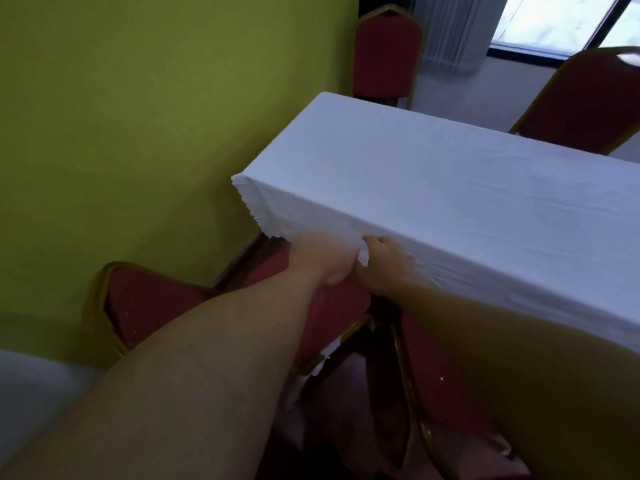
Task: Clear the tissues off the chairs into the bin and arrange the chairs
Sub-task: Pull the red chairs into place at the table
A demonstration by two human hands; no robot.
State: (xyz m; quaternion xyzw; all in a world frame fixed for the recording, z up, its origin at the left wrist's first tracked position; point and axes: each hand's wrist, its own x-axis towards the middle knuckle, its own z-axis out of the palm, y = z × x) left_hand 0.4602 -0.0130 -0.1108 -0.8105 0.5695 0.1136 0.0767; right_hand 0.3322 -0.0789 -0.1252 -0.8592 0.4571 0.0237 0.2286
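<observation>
A red padded chair with a gold frame (145, 306) stands by the green wall, its seat pushed partly under the table. Both my hands meet above that seat at the hanging hem of the white tablecloth (433, 188). My left hand (322, 263) has its fingers curled at the hem, with the tips hidden by cloth. My right hand (384, 266) pinches a fold of the same hem right beside it. A second red chair (446, 382) stands close on the right, mostly under my right forearm. No tissue or bin shows clearly.
Two more red chairs stand across the table, one at the far end (388, 53) and one at the right (588, 98). The green wall (138, 133) runs close along the left. White scraps (320, 365) hang below the near chair's seat edge. Another white surface (31, 393) lies at the lower left.
</observation>
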